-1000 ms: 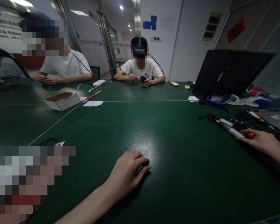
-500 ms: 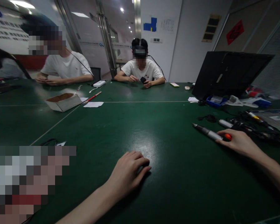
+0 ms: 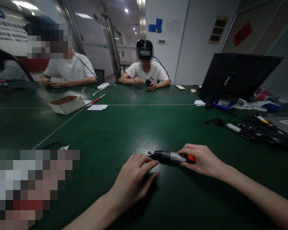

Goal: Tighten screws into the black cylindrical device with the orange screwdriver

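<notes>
Near the middle of the green table, my right hand is closed around the orange-ended rear of a pen-shaped hand tool. The tool has a silver-grey barrel, a black front and a narrow metal tip that points left. My left hand is palm down over the tabletop, its thumb apart from the fingers and nothing held in it. Its fingertips are right beside the tool's black front; whether they touch it I cannot tell.
Cables and cylindrical tools lie at the right, before a dark monitor and a blue tray. An open white box, papers and a red pencil-like stick are at left. Two people sit across the table.
My right hand has brought the pen-shaped tool leftward and nearer to me, from beside the cables to my left hand. The left thumb and fingers have spread slightly.
</notes>
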Motion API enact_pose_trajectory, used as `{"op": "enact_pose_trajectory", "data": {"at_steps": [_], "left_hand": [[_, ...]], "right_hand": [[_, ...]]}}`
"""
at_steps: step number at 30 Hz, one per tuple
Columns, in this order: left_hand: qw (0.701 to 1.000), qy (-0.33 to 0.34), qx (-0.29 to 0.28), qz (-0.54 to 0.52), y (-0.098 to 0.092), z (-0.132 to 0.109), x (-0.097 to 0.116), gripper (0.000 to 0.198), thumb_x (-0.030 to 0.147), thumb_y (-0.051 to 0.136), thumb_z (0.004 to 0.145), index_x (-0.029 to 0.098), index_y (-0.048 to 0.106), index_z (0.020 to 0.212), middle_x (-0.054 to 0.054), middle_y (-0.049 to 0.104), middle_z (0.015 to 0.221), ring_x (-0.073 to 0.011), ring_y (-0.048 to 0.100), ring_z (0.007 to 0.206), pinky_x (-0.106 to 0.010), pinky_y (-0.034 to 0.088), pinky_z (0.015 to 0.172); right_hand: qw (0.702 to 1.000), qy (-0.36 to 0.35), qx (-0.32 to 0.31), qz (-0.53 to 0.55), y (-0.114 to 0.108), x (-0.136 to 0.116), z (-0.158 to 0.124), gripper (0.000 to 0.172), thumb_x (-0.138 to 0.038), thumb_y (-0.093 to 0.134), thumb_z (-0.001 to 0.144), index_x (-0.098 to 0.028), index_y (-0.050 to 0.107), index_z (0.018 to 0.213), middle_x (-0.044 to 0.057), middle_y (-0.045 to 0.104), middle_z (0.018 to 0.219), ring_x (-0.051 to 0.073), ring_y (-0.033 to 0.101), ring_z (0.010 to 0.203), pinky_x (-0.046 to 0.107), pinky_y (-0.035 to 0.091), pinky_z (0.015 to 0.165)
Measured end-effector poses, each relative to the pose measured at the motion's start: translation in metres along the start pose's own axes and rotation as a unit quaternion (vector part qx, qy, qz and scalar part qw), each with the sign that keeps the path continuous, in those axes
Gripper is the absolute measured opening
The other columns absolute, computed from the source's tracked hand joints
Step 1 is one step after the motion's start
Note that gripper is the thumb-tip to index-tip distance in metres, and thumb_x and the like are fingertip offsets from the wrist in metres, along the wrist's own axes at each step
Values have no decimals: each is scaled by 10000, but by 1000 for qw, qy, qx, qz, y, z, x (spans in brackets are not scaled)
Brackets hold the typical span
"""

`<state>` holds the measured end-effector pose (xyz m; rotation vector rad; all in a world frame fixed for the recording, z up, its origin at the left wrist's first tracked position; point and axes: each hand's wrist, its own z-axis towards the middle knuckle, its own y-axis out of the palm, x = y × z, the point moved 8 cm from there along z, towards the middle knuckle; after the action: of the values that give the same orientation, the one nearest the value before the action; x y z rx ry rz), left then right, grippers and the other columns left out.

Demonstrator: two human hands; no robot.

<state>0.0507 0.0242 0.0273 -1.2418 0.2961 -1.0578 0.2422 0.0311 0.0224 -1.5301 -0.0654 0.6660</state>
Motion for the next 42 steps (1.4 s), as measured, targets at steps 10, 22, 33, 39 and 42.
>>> {"op": "enact_pose_trajectory", "data": {"at_steps": [10,22,33,39,42], "left_hand": [[997,-8,-27,-67,-5,-2,2,420,198,561,816,207,456,1223,-105,592,1150,-267,572,1034,-416,482,905],[993,-48,-73,-80,-3,-4,-21,401,210,545,786,196,381,1152,-60,615,933,-227,616,800,-332,467,670],[989,-47,-90,-103,-4,-1,-19,161,198,559,841,203,575,1000,-55,663,963,-229,633,878,-310,494,728],[982,-57,-76,-161,-5,1,-18,155,195,565,882,199,665,1000,-34,710,940,-198,666,864,-287,505,752],[978,-60,-78,-186,-6,2,-17,181,186,553,902,198,696,1011,-32,727,931,-181,681,842,-271,513,760]], "right_hand": [[989,-141,-8,-42,33,-76,35,242,-321,649,832,-177,662,1026,55,681,965,157,620,689,252,406,549],[977,-206,-40,-26,34,-100,51,296,-382,657,835,-165,655,1037,55,685,1031,138,611,720,246,366,554],[934,-262,103,222,-66,-128,52,134,-204,665,859,-75,700,850,48,694,807,84,615,714,184,470,663],[927,-215,113,287,-75,-114,50,108,-187,676,847,-92,689,799,16,675,753,67,595,669,172,457,622],[927,-183,119,305,-77,-104,53,112,-197,677,845,-102,690,788,3,664,731,62,568,644,170,439,589]]}}
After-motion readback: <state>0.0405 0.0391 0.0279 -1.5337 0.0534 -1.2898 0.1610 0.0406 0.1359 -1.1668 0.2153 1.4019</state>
